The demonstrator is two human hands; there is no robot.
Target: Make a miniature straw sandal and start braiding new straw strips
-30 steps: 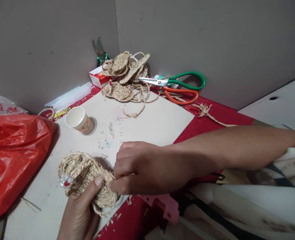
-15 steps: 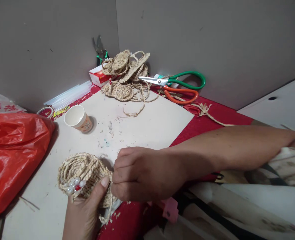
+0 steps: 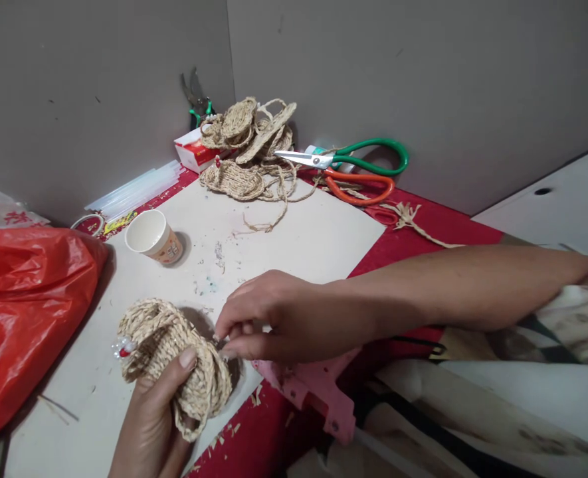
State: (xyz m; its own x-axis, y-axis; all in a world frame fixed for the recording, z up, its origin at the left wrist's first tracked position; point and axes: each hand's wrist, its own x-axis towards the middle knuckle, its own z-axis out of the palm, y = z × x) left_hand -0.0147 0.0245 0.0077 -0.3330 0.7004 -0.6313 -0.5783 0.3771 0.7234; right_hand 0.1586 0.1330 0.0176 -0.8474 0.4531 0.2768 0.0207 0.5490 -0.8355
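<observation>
A small woven straw slipper (image 3: 201, 372) with a cluster of clear beads and one red bead (image 3: 123, 346) on its strap is in my left hand (image 3: 157, 411). The left thumb presses on top of the braid while the fingers wrap underneath. At the slipper's right end, my right hand (image 3: 274, 322) has its thumb and index finger brought together by the edge. Whatever lies between those fingertips is too small to make out. A pink glue gun (image 3: 318, 392) lies below my right wrist, partly covered by it.
A paper cup (image 3: 154, 236) stands on the white board (image 3: 318, 232). Behind it are more straw slippers (image 3: 234, 179), scissors (image 3: 343, 162), pliers (image 3: 196, 99), a red-white box (image 3: 194, 151) and clear glue sticks (image 3: 134, 189). At left lies a red plastic bag (image 3: 29, 312).
The slipper has turned in my left hand, so its beads now point left. My right hand has opened from a closed fist shape into a pinch, rising slightly and uncovering the glue gun.
</observation>
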